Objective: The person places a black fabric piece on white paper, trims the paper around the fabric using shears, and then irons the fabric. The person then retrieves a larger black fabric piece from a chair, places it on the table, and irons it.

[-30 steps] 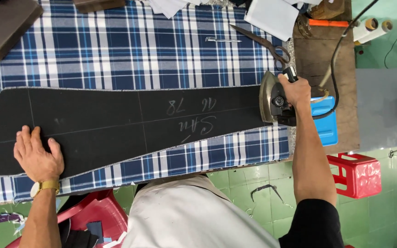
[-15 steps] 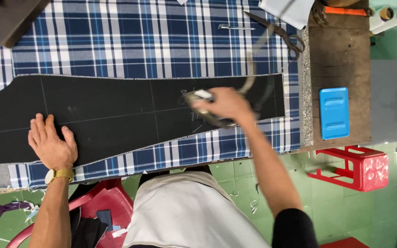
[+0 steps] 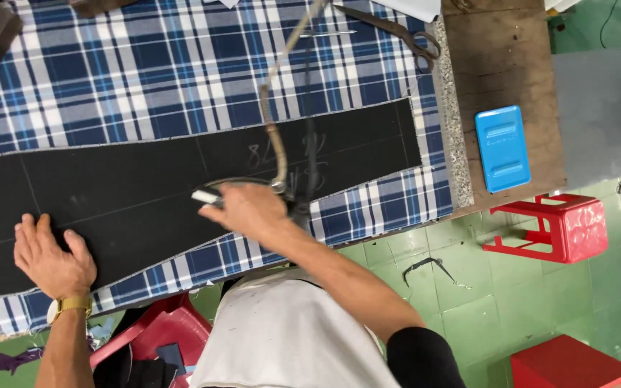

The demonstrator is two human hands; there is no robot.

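Long black tapered fabric panel (image 3: 145, 194) with faint chalk marks lies flat along blue-and-white plaid-covered surface (image 3: 145, 72). Right hand (image 3: 249, 208), fingers clenched on handle of blurred clothes iron (image 3: 292, 205), on panel's middle; braided cord (image 3: 274, 108) rises from it. Left hand (image 3: 52, 255), fingers spread, released, pressing panel's left end. Dark metal scissors (image 3: 397, 29) at far edge; blue rectangular plastic box (image 3: 502, 147) on wooden board (image 3: 497, 65) at right.

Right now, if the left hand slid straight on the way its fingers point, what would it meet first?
The left hand lies flat on the black cloth, fingers pointing up the picture, away from the person. It would cross more black cloth first, then probably reach the plaid cover beyond its far edge. Nothing else shows in that line.
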